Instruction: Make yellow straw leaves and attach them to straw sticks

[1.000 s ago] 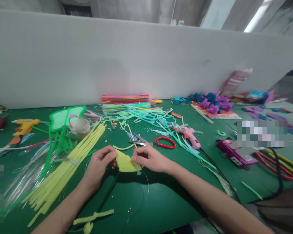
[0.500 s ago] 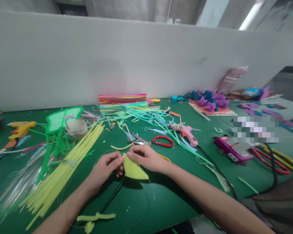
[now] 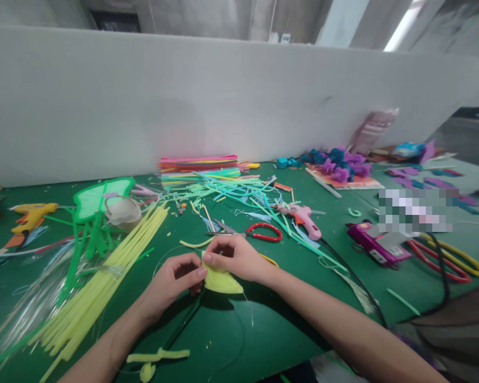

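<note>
Between my two hands is a yellow fan-shaped piece of fuzzy pipe cleaners (image 3: pixel 223 282), its wide edge pointing down and right. My left hand (image 3: pixel 179 276) pinches its left edge between thumb and fingers. The thumb and fingertips of my right hand (image 3: pixel 233 258) are closed on its upper corner. A thin clear thread or wire hangs from the lower right tip, and another loops by my left hand. Just beyond my right hand lie red-handled scissors (image 3: pixel 263 232), blades partly apart. Near my left forearm, short yellow pipe cleaner pieces (image 3: pixel 158 356) rest on the table.
A bundle of yellow pipe cleaners (image 3: pixel 104 282) lies left, beside a green wing-like piece (image 3: pixel 99 199) and a yellow glue gun (image 3: pixel 32 217). A pink glue gun (image 3: pixel 306 221) with a black cord is to the right, near a purple device (image 3: pixel 377 244). Coloured pipe cleaners (image 3: pixel 199 165) line the back.
My left fingers have slid slightly down the edge of the yellow piece, and its upper corner shows more. The view has shifted a little; the table items stay put.
</note>
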The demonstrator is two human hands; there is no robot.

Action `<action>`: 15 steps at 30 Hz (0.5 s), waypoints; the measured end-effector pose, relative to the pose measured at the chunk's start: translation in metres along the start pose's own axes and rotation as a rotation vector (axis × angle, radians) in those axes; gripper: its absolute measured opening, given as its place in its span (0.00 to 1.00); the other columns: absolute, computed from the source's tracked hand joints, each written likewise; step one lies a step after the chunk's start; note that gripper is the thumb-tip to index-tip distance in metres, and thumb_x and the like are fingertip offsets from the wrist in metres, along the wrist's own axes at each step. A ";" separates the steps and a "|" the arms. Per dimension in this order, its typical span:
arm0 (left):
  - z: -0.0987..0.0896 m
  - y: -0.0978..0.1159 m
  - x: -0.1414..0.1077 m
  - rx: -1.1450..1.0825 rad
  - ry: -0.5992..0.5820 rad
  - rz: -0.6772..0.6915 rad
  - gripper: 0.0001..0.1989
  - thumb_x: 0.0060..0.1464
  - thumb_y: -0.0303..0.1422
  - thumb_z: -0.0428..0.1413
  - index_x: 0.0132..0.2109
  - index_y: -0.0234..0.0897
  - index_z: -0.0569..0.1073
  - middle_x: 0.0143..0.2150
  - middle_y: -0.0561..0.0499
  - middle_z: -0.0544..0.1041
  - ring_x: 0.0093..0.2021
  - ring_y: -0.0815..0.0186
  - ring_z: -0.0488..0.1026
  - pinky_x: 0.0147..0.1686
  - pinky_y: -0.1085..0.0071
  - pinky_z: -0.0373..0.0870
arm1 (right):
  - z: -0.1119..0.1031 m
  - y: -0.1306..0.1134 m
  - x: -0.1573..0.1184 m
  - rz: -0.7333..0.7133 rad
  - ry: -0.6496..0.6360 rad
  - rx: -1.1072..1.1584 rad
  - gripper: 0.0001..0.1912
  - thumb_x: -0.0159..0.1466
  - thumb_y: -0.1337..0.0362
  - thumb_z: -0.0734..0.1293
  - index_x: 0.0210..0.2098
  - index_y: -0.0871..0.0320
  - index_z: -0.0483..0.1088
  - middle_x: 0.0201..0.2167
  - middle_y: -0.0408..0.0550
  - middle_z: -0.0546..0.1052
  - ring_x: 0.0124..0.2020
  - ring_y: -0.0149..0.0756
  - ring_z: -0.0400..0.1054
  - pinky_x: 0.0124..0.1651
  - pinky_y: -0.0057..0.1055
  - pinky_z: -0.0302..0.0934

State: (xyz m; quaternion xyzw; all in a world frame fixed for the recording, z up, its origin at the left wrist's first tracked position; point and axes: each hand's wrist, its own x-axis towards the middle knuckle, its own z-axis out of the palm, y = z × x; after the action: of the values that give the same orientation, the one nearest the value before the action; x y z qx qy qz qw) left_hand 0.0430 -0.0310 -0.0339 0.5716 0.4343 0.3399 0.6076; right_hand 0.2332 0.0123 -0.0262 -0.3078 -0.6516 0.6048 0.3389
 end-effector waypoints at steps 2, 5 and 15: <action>0.000 0.002 0.000 0.008 0.003 0.002 0.12 0.54 0.39 0.58 0.30 0.35 0.70 0.25 0.55 0.68 0.26 0.70 0.65 0.29 0.73 0.62 | 0.002 -0.001 -0.001 0.012 0.018 0.009 0.21 0.54 0.48 0.72 0.29 0.62 0.69 0.23 0.39 0.67 0.23 0.24 0.57 0.26 0.23 0.53; 0.000 0.002 0.000 0.012 0.009 0.006 0.11 0.54 0.38 0.58 0.30 0.35 0.70 0.24 0.55 0.69 0.26 0.70 0.65 0.29 0.74 0.62 | 0.004 -0.002 -0.002 0.035 0.050 -0.025 0.22 0.55 0.47 0.70 0.27 0.61 0.66 0.21 0.37 0.63 0.21 0.23 0.54 0.23 0.23 0.49; -0.003 -0.001 -0.001 -0.006 0.048 0.014 0.10 0.55 0.37 0.59 0.31 0.35 0.70 0.24 0.56 0.69 0.26 0.71 0.65 0.30 0.74 0.62 | -0.008 -0.003 0.002 0.068 -0.046 0.013 0.24 0.61 0.44 0.62 0.29 0.61 0.69 0.23 0.41 0.67 0.23 0.26 0.60 0.24 0.23 0.57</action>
State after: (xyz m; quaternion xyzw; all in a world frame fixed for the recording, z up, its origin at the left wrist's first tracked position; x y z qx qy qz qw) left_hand 0.0396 -0.0309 -0.0349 0.5646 0.4437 0.3590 0.5962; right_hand 0.2389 0.0186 -0.0231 -0.3134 -0.6444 0.6273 0.3051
